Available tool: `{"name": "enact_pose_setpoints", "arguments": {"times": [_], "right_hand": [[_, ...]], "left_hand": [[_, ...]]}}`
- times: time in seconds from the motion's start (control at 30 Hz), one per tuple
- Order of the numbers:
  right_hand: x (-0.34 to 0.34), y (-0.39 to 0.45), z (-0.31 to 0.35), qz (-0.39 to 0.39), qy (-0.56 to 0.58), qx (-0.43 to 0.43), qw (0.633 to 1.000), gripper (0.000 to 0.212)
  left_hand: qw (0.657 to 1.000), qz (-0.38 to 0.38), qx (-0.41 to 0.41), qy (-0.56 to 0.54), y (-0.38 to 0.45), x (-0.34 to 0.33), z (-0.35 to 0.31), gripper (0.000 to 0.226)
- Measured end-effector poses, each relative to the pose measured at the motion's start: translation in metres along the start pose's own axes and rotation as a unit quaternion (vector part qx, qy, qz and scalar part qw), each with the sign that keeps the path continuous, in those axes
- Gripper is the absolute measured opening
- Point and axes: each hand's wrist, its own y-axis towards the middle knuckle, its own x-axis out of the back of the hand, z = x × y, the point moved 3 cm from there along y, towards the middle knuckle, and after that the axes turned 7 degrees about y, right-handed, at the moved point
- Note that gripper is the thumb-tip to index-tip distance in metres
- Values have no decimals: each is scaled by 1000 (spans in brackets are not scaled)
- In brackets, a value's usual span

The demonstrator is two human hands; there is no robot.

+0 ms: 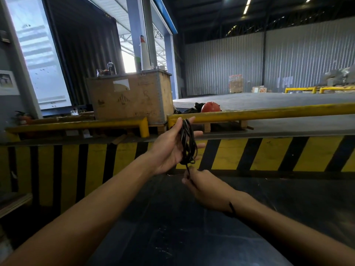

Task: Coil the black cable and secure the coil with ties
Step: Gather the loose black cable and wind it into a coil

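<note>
The black cable [187, 143] is gathered in several long loops hung over the open, spread fingers of the left hand [172, 144], with one strand running down into the right hand [203, 186], whose fingers are pinched shut on it just below. The cable is judged thin, light and limp; the loops would be best gripped around their middle. Beyond, a yellow rail [269, 113] and a crate [130, 98] are seen.
</note>
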Motion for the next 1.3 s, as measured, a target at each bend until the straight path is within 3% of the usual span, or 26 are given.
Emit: {"name": "enact_pose_setpoints", "arguments": {"times": [0.1, 0.2, 0.33, 0.43, 0.5, 0.57, 0.67, 0.8, 0.93, 1.1, 1.3], "right_hand": [[2, -7, 2, 58, -66, 0, 996, 17], [13, -12, 14, 90, -117, 40, 988, 24], [49, -15, 29, 82, -160, 115, 977, 14], [75, -11, 33, 25, -145, 155, 977, 13], [83, -8, 26, -30, -77, 146, 986, 15], [81, -7, 17, -78, 43, 112, 990, 18], [65, -6, 18, -149, 222, 75, 961, 21], [47, -1, 25, -194, 364, 12, 911, 17], [37, 2, 24, -170, 469, -29, 866, 15], [27, -2, 23, -158, 526, -55, 834, 17], [9, -13, 33, -182, 356, 21, 916, 28]], "left_hand": [[995, -43, -3, 87, 1, 16, -2, 49], [954, -83, -10, 287, 0, 30, -2, 49], [914, -28, 112, 388, -9, 47, 12, 55], [913, 119, 214, 327, -25, 36, 25, 63], [931, 175, 204, 248, -32, 24, 24, 76], [954, 179, 150, 190, -32, 17, 17, 79], [976, 153, 92, 127, -32, 11, 8, 61], [986, 126, 103, 43, -32, 16, 5, 56], [982, 141, 124, 1, -37, 20, 6, 60], [991, 39, 121, 46, -39, 24, 5, 60], [979, -172, 94, 59, -30, 37, 12, 60]]}}
